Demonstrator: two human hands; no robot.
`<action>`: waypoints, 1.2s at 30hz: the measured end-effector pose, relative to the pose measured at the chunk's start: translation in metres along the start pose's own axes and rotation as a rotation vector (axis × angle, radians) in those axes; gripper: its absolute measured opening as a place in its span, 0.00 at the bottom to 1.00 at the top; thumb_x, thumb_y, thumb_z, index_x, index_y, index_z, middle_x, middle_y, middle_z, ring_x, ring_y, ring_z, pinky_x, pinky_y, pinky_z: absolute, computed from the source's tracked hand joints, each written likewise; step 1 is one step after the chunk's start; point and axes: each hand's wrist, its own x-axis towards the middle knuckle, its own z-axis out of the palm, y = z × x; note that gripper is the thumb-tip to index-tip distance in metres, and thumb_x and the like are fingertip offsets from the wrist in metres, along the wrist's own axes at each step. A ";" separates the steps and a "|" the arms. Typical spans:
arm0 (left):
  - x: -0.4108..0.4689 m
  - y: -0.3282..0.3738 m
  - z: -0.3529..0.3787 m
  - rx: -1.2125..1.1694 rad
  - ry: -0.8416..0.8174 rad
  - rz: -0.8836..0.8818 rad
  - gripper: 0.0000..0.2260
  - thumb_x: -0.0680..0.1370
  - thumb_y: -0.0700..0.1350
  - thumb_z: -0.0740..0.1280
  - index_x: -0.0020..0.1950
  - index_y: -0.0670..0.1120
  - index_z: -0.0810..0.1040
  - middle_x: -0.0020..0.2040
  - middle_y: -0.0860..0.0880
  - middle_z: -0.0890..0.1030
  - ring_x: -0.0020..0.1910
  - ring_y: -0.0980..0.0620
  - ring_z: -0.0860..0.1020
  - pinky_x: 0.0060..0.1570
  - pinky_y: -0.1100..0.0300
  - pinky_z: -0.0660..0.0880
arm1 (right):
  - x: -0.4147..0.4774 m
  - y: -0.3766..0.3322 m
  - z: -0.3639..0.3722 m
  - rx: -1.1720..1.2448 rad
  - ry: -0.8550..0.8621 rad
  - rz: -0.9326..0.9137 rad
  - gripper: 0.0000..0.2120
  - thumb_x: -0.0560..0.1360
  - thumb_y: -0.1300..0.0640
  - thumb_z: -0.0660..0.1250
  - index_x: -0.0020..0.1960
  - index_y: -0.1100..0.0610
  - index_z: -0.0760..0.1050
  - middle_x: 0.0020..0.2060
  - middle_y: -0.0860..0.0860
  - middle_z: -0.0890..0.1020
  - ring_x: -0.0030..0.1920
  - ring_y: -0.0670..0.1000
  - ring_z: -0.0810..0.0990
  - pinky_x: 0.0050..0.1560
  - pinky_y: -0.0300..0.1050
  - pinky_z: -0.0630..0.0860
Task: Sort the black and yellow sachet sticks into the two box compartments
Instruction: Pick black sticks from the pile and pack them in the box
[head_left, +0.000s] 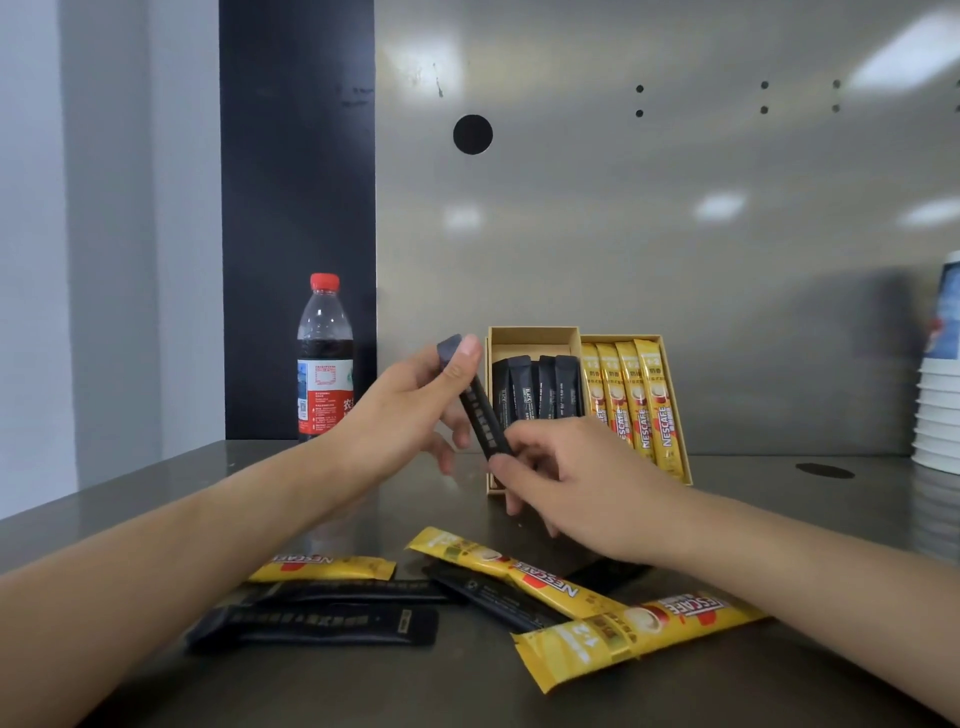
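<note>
A black sachet stick (480, 410) is held in the air in front of the box. My left hand (415, 410) pinches its upper end and my right hand (576, 483) grips its lower end. The tan cardboard box (535, 335) leans against the back wall. Its left compartment holds several black sticks (540, 387), its right compartment several yellow sticks (636, 400). On the table near me lie loose yellow sticks (511, 569) (639, 636) (322, 568) mixed with black sticks (311, 626) (493, 597).
A cola bottle (324, 358) with a red cap stands left of the box. A stack of paper cups (940, 395) rises at the right edge. A metal wall closes the back of the grey table (779, 519), which has a dark hole (825, 470) at right.
</note>
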 end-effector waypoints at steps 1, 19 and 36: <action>0.000 0.000 -0.001 0.022 0.014 0.013 0.16 0.83 0.56 0.59 0.49 0.45 0.76 0.34 0.55 0.80 0.33 0.54 0.76 0.28 0.59 0.76 | -0.001 0.000 0.000 0.067 -0.038 0.019 0.10 0.83 0.51 0.61 0.44 0.49 0.75 0.39 0.48 0.85 0.28 0.43 0.78 0.32 0.39 0.78; 0.005 -0.009 -0.008 -0.048 -0.022 0.015 0.12 0.87 0.43 0.53 0.54 0.41 0.74 0.41 0.50 0.83 0.31 0.52 0.75 0.32 0.59 0.75 | 0.001 0.006 -0.003 0.574 -0.253 0.163 0.11 0.84 0.54 0.58 0.58 0.56 0.77 0.50 0.47 0.85 0.37 0.46 0.78 0.25 0.35 0.67; 0.007 -0.013 -0.006 0.152 -0.021 0.058 0.07 0.84 0.44 0.60 0.53 0.42 0.76 0.40 0.50 0.79 0.32 0.52 0.78 0.33 0.58 0.76 | 0.006 0.010 0.000 0.303 0.017 0.063 0.06 0.79 0.50 0.68 0.49 0.52 0.80 0.31 0.40 0.81 0.29 0.39 0.78 0.26 0.37 0.72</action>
